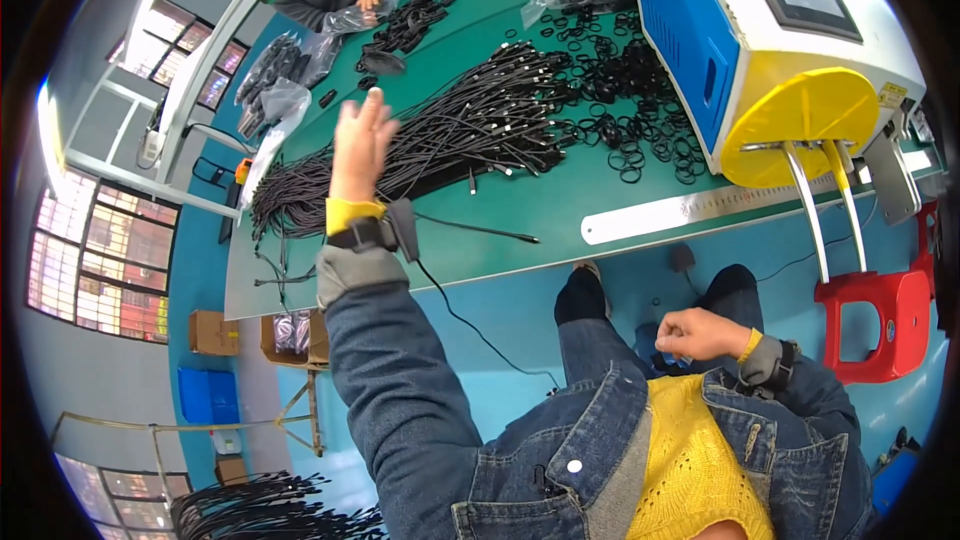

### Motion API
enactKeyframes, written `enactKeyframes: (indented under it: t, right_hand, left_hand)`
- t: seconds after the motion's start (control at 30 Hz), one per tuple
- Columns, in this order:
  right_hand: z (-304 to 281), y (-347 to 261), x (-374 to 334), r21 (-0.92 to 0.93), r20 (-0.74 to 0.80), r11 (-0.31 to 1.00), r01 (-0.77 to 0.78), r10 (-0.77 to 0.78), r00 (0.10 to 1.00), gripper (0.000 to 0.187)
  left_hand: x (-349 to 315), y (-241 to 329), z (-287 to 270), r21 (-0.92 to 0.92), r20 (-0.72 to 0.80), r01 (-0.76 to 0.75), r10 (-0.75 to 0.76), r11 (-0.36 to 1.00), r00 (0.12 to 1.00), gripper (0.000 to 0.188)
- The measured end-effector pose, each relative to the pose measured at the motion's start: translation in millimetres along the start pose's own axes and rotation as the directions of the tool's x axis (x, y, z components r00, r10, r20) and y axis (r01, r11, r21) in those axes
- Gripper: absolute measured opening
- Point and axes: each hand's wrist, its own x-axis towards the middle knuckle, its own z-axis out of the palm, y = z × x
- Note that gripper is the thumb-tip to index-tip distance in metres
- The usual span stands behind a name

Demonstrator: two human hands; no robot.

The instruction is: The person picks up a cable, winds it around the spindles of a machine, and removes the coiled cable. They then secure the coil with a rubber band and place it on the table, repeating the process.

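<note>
My left hand (362,145) is raised over the green table, its fingers stretched out and slightly blurred, with nothing visible in it. Beneath and beside it spreads a big heap of black cables (450,130), their metal plugs mostly toward the right. One loose cable (480,228) runs out from the heap toward the table's near edge. Over my lap, below the table edge, my right hand (705,333) is curled closed; nothing shows sticking out of it. Right of the cables lie many small black rings (630,90), some loose and some piled.
A steel ruler (640,224) lies along the near edge. A blue and white machine (690,30) with a yellow round plate (800,130) stands at the right, near a red stool (880,325). Across the table, a co-worker's hand (370,2) touches plastic bags (345,20).
</note>
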Motion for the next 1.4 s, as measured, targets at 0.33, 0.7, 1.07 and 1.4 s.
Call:
enactKeyframes:
  t: [0.33, 0.7, 1.07, 1.4]
  right_hand:
    - [-3.3, -3.2, 3.2, -0.141, 0.001, 0.990, 0.008, -0.008, 1.000, 0.023]
    - [-9.7, -24.7, -47.6, -0.135, -0.573, 0.964, 0.228, -0.264, 0.776, 0.022]
    - [-35.7, -36.9, -157.8, -0.899, -0.436, 0.438, -0.002, -0.895, 0.093, 0.046]
    - [-115.7, -35.4, -146.1, -0.783, -0.576, 0.548, -0.294, -0.817, 0.011, 0.022]
  left_hand:
    - [-64.1, -87.5, -0.5, 0.901, 0.226, -0.293, 0.230, 0.320, 0.946, 0.024]
    - [-204.9, 58.7, 112.2, 0.394, 0.514, -0.730, 0.524, 0.558, 0.679, 0.001]
    - [-298.5, 110.6, 203.5, 0.110, 0.874, 0.063, -0.127, 0.992, 0.470, 0.006]
    - [-258.9, 105.0, 291.3, -0.085, 0.450, -0.343, 0.343, 0.936, 0.825, 0.009]
